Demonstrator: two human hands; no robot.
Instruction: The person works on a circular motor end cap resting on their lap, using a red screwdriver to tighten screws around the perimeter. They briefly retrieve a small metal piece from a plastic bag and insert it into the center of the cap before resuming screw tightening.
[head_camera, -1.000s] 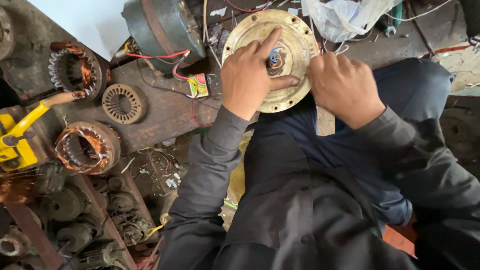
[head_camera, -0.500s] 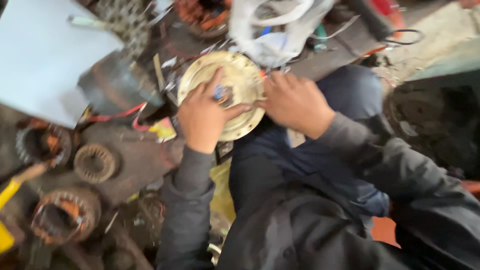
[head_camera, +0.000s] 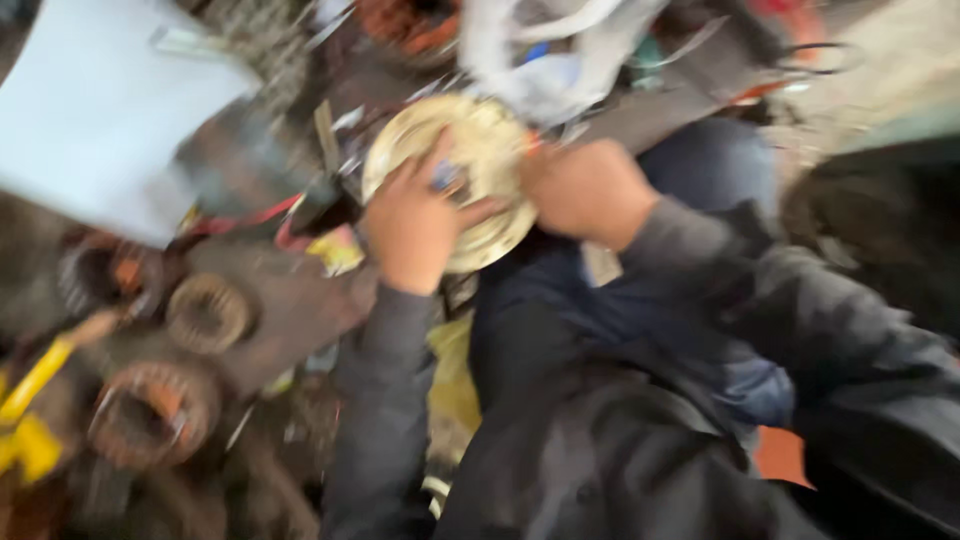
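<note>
Round brass plate (head_camera: 480, 170) face-up, both hands gripping; no long axis.

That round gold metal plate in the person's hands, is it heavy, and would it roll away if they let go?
The round metal plate looks thick and rigid, so it is probably heavy for its size and will not bend. The left hand lies on its face and the right hand grips its edge, which suggests it needs two hands. Being round, it might roll if stood on edge.

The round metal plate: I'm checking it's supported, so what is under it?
The round metal plate sits over the person's blue-trousered knee. The left hand and right hand cover its lower part; the contact underneath is hidden and blurred.
</note>
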